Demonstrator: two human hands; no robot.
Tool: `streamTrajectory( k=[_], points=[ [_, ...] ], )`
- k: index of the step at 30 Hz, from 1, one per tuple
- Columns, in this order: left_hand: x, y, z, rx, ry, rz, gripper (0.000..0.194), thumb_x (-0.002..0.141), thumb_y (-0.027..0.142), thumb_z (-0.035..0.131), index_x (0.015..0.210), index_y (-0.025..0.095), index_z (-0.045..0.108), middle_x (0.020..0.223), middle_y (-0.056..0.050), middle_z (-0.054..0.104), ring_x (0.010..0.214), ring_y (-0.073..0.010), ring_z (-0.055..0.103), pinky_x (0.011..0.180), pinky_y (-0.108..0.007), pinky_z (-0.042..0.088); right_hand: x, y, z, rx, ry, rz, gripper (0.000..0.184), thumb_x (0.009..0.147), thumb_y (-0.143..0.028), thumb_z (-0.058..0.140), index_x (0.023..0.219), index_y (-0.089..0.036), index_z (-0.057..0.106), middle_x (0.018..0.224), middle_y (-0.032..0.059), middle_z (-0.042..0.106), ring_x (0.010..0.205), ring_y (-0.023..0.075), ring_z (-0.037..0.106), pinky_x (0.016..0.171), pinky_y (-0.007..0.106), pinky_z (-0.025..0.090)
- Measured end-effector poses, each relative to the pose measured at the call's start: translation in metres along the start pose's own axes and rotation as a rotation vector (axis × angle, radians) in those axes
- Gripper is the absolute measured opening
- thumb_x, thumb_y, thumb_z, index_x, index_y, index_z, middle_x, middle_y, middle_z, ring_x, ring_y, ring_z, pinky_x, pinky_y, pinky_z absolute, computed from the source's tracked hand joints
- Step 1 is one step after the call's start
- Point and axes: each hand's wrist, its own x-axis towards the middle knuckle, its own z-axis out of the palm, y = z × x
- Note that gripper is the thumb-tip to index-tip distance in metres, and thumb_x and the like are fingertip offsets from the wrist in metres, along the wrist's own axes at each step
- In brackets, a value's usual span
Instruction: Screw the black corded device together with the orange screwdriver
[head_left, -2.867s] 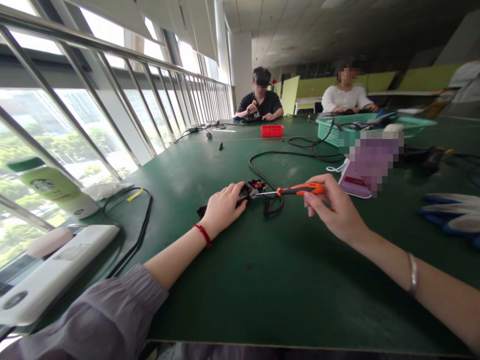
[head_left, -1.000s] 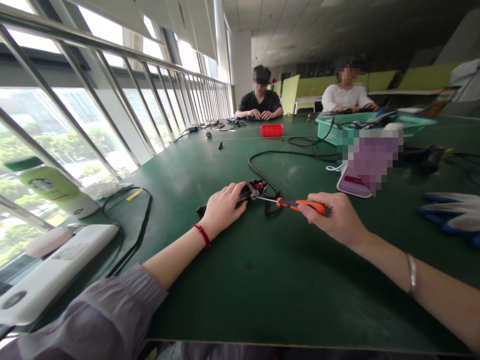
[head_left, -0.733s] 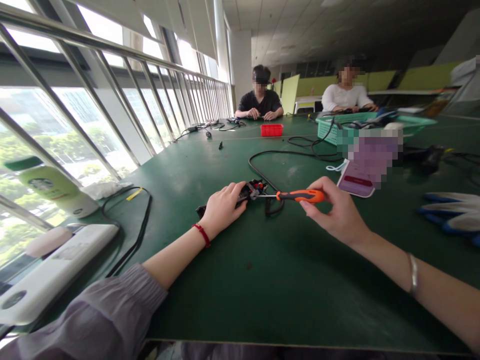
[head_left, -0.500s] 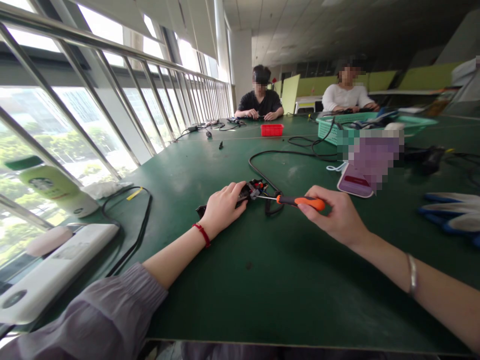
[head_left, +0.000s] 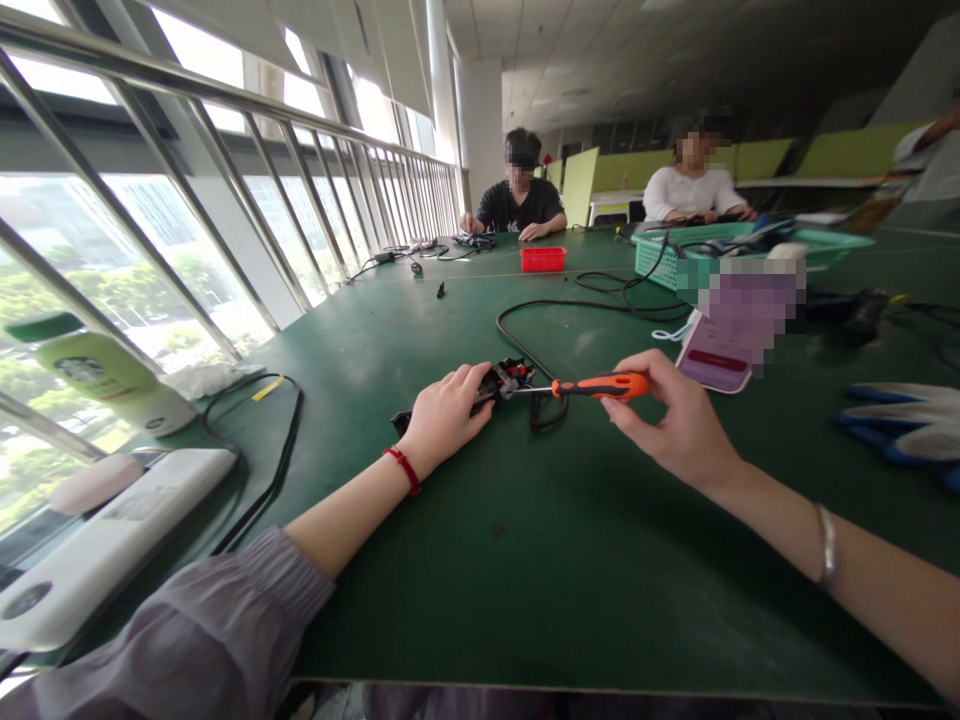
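A small black device [head_left: 504,380] with red parts showing lies on the green table [head_left: 480,560], and a black cable [head_left: 525,330] runs from it toward the back. My left hand [head_left: 446,415] presses down on the device with its fingers curled over it. My right hand [head_left: 675,420] pinches an orange-handled screwdriver [head_left: 600,385]. The screwdriver lies nearly level, and its thin tip meets the device's right end.
A phone [head_left: 716,355] lies right of the screwdriver, blue-white gloves [head_left: 900,425] further right. A green basket [head_left: 675,255] and a red tray [head_left: 543,260] stand further back. Two other people sit at the far end. A white box [head_left: 105,540], a cup [head_left: 112,380] and a cord sit left.
My right hand has rocked the screwdriver handle down and back up several times with the tip kept at the device. My left hand has not moved.
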Motion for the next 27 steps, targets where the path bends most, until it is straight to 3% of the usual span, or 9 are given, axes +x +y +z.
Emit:
streamTrajectory(
  k=[2, 6, 10, 12, 14, 18, 22, 24, 27],
  points=[
    [0.0000, 0.0000, 0.0000, 0.002, 0.004, 0.002, 0.043, 0.086, 0.031, 0.047, 0.128, 0.019, 0.041, 0.112, -0.005, 0.060, 0.097, -0.0214, 0.060, 0.074, -0.030, 0.048, 0.0000, 0.0004, -0.0003, -0.026, -0.019, -0.008, 0.011, 0.079, -0.025, 0.057, 0.077, -0.021, 0.048, 0.060, -0.0036, 0.050, 0.054, 0.0109, 0.049, 0.054, 0.024, 0.039],
    [0.0000, 0.0000, -0.0002, -0.004, 0.005, 0.004, 0.043, 0.086, 0.030, 0.047, 0.127, 0.019, 0.041, 0.112, -0.005, 0.060, 0.097, -0.0214, 0.059, 0.075, -0.030, 0.048, -0.0011, 0.0013, -0.0002, -0.149, -0.114, -0.035, 0.033, 0.082, -0.033, 0.054, 0.054, -0.021, 0.041, 0.047, -0.0039, 0.038, 0.045, 0.0097, 0.037, 0.045, 0.026, 0.029],
    [0.0001, -0.0004, 0.0003, -0.012, 0.003, 0.005, 0.043, 0.086, 0.031, 0.047, 0.127, 0.019, 0.041, 0.112, -0.006, 0.060, 0.099, -0.0212, 0.059, 0.076, -0.029, 0.048, -0.0013, 0.0012, -0.0001, -0.055, -0.028, -0.031, 0.012, 0.079, -0.026, 0.058, 0.073, -0.022, 0.048, 0.059, -0.0029, 0.050, 0.055, 0.0122, 0.050, 0.055, 0.025, 0.040],
    [0.0001, -0.0007, 0.0006, -0.016, 0.004, 0.012, 0.043, 0.086, 0.031, 0.047, 0.127, 0.020, 0.041, 0.112, -0.006, 0.060, 0.099, -0.0211, 0.059, 0.076, -0.029, 0.048, -0.0010, 0.0014, -0.0004, -0.022, 0.007, -0.032, 0.012, 0.077, -0.022, 0.059, 0.082, -0.022, 0.048, 0.063, -0.0029, 0.054, 0.061, 0.0131, 0.054, 0.060, 0.026, 0.043],
    [0.0001, -0.0009, 0.0009, -0.018, 0.004, 0.017, 0.043, 0.086, 0.031, 0.047, 0.127, 0.020, 0.041, 0.112, -0.006, 0.060, 0.099, -0.0211, 0.059, 0.076, -0.029, 0.048, -0.0009, 0.0017, -0.0008, -0.052, -0.013, -0.036, 0.012, 0.078, -0.024, 0.058, 0.075, -0.022, 0.047, 0.059, -0.0035, 0.051, 0.056, 0.0122, 0.050, 0.055, 0.025, 0.041],
    [0.0000, -0.0011, 0.0005, -0.019, 0.002, 0.015, 0.043, 0.086, 0.030, 0.047, 0.127, 0.019, 0.041, 0.112, -0.006, 0.060, 0.099, -0.0211, 0.059, 0.076, -0.030, 0.048, -0.0015, 0.0007, -0.0010, -0.136, -0.112, -0.033, 0.033, 0.082, -0.033, 0.053, 0.054, -0.021, 0.041, 0.048, -0.0032, 0.040, 0.045, 0.0104, 0.039, 0.046, 0.027, 0.031],
    [-0.0001, -0.0010, -0.0001, -0.018, 0.004, 0.019, 0.043, 0.086, 0.030, 0.047, 0.127, 0.019, 0.041, 0.113, -0.006, 0.059, 0.099, -0.0212, 0.059, 0.076, -0.030, 0.048, -0.0014, -0.0013, -0.0007, -0.038, -0.047, -0.019, 0.013, 0.079, -0.027, 0.057, 0.073, -0.022, 0.047, 0.057, -0.0029, 0.050, 0.055, 0.0130, 0.049, 0.055, 0.027, 0.040],
    [-0.0001, -0.0008, -0.0001, -0.017, -0.001, 0.013, 0.043, 0.086, 0.030, 0.047, 0.127, 0.020, 0.041, 0.113, -0.006, 0.060, 0.100, -0.0211, 0.059, 0.076, -0.029, 0.048, -0.0010, -0.0014, -0.0006, -0.005, -0.020, -0.014, 0.012, 0.077, -0.023, 0.058, 0.080, -0.023, 0.046, 0.061, -0.0029, 0.053, 0.060, 0.0141, 0.053, 0.061, 0.028, 0.043],
    [0.0001, -0.0007, -0.0001, -0.020, -0.001, 0.008, 0.043, 0.086, 0.031, 0.047, 0.127, 0.020, 0.041, 0.112, -0.006, 0.060, 0.099, -0.0211, 0.059, 0.076, -0.029, 0.048, -0.0009, -0.0005, -0.0007, -0.079, -0.081, -0.025, 0.017, 0.079, -0.028, 0.056, 0.067, -0.022, 0.045, 0.055, -0.0030, 0.048, 0.052, 0.0121, 0.047, 0.053, 0.027, 0.037]
  ],
)
